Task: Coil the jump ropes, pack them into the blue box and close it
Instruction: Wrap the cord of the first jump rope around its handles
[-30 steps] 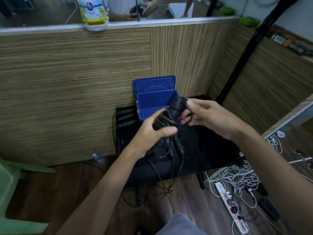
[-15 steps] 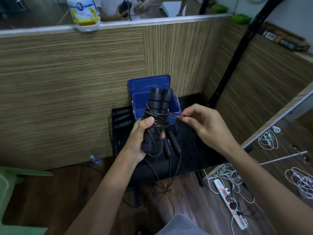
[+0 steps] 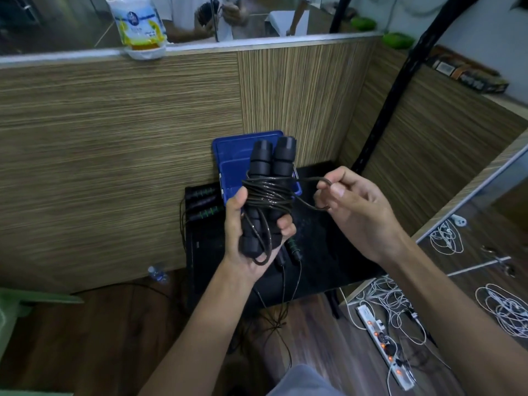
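left hand (image 3: 251, 224) clamped round both black jump rope handles (image 3: 270, 178), cord wound over them | right hand (image 3: 354, 212) beside it, pinching cord loop (image 3: 321, 192) | blue box (image 3: 237, 155) open behind the hands | cord likely thin, springy, slick: keep tension, grip foam handles

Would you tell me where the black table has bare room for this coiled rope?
Bare patch: the black table right of the blue box, under the right hand. Crowded: left edge, with green-banded handles, and below the left hand.
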